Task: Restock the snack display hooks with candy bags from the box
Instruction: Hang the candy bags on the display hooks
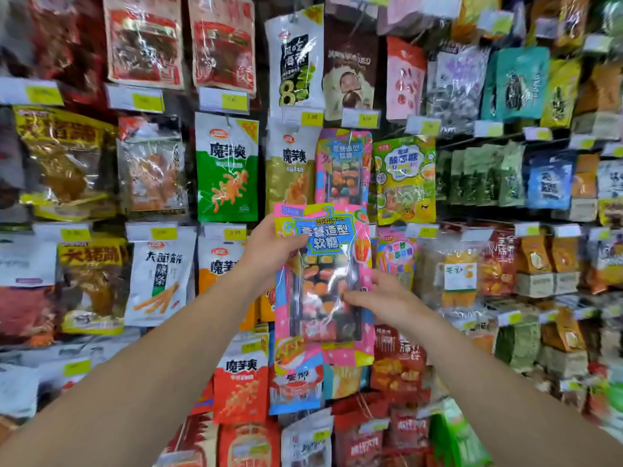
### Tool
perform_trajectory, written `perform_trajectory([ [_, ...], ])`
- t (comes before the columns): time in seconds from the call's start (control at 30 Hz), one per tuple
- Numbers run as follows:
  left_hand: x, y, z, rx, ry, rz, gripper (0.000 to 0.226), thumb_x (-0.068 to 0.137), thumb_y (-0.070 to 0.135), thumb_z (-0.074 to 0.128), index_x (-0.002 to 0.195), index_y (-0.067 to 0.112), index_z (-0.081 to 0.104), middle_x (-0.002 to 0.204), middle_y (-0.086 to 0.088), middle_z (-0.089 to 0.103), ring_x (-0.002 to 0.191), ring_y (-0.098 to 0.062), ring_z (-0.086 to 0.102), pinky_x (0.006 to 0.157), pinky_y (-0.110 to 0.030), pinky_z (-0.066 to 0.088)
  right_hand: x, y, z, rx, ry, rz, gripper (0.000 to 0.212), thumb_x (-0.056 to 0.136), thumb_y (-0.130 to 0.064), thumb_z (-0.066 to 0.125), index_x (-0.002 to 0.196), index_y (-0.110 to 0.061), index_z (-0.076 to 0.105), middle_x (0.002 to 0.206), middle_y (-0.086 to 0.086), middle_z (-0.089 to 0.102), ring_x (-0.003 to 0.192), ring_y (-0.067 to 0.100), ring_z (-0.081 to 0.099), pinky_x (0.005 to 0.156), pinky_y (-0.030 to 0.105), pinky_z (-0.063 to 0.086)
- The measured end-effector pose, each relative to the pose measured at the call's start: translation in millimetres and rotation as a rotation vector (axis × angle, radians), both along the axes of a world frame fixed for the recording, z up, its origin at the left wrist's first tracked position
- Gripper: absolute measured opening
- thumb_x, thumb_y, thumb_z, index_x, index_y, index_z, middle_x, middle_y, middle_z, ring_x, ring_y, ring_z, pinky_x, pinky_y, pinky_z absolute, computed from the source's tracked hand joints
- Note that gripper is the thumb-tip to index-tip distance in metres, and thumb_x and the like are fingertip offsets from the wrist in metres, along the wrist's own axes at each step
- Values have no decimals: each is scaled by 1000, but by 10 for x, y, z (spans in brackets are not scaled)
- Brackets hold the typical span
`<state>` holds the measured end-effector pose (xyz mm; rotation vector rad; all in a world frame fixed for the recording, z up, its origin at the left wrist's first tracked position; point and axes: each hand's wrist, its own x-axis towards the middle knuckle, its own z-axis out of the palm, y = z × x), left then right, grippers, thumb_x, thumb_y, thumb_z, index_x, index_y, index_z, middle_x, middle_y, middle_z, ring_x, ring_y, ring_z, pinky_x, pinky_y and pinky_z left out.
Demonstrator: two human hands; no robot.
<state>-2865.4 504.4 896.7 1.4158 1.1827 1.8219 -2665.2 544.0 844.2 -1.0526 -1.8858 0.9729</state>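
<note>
A pink and blue candy bag (323, 264) with a clear window showing sushi-shaped gummies is held upright in front of the display wall. My left hand (269, 247) grips its upper left corner, thumb on the front. My right hand (381, 298) pinches its right edge at mid-height, thumb on the clear window. A matching candy bag (344, 166) hangs on a hook directly above the held one. The box is out of view.
The wall is packed with hanging snack bags: green and white konjac bags (227, 166), a yellow-green candy bag (404, 176), red bags (241, 382) below, and green packs (478, 173) at right. Yellow price tags (312, 117) sit on the hook ends.
</note>
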Motion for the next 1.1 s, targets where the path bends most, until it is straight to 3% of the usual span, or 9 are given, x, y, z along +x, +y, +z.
perform_trajectory([
  [0.07, -56, 144, 61, 30, 31, -11, 35, 86, -10, 62, 110, 15, 59, 83, 0, 70, 60, -4, 63, 48, -16, 44, -47, 199, 61, 29, -29, -27, 33, 78, -35, 77, 108, -25, 66, 108, -6, 70, 106, 17, 65, 91, 37, 52],
  [0.13, -133, 291, 128, 51, 58, -7, 37, 86, -10, 62, 111, 18, 58, 86, 1, 70, 67, -7, 65, 52, -16, 46, -97, 405, 170, 69, -33, -42, 15, 85, -21, 73, 94, -22, 61, 95, -5, 68, 92, 16, 65, 77, 31, 51],
  [0.27, -264, 566, 341, 103, 95, 30, 37, 84, -10, 64, 97, 25, 59, 81, 2, 68, 66, -12, 63, 60, -25, 49, -181, 792, 518, 172, -12, -142, 46, 83, -30, 74, 119, -18, 47, 101, -5, 58, 89, 14, 61, 79, 34, 49],
  [0.47, -315, 1014, 640, 128, 115, 69, 31, 84, -6, 66, 93, 23, 65, 81, 3, 71, 65, -10, 63, 59, -25, 45, -302, 1246, 1123, 388, -27, -185, 50, 87, -22, 71, 128, -10, 45, 97, -9, 52, 93, 16, 56, 82, 32, 46],
  [0.6, -293, 1345, 840, 121, 129, 112, 27, 83, -2, 69, 103, 15, 65, 83, -1, 70, 65, -12, 60, 58, -24, 43, -324, 1576, 1466, 612, -89, -262, 34, 86, -13, 68, 116, -11, 51, 99, -8, 51, 90, 7, 54, 66, 14, 33],
  [0.7, -209, 1619, 995, 120, 138, 156, 17, 82, -2, 69, 90, 12, 64, 65, 6, 66, 50, -5, 55, 50, -19, 41, -284, 1947, 1731, 761, -128, -318, 44, 87, -20, 66, 126, -6, 52, 116, 7, 54, 106, 21, 56, 78, 20, 35],
  [0.8, -117, 1781, 1098, 108, 170, 167, 24, 80, -7, 68, 75, 16, 62, 48, 13, 59, 41, -1, 49, 42, -14, 36, -236, 2167, 1945, 883, -196, -372, 58, 87, -29, 68, 137, -10, 46, 133, 12, 46, 119, 30, 52, 96, 39, 45],
  [0.93, -7, 2011, 1248, 107, 136, 250, 25, 77, -6, 69, 70, 17, 62, 48, 13, 59, 44, -5, 49, 43, -15, 37, -195, 2449, 2218, 1029, -229, -383, 68, 83, -23, 68, 144, -11, 39, 144, 11, 38, 124, 36, 47, 100, 47, 45],
  [1.1, 167, 2210, 1390, 122, 117, 230, 18, 80, -6, 67, 82, 11, 67, 59, 5, 64, 44, -3, 51, 44, -15, 40, -166, 2701, 2398, 1089, -255, -359, 69, 87, -18, 62, 150, -19, 33, 156, 3, 27, 132, 33, 41, 103, 46, 45],
])
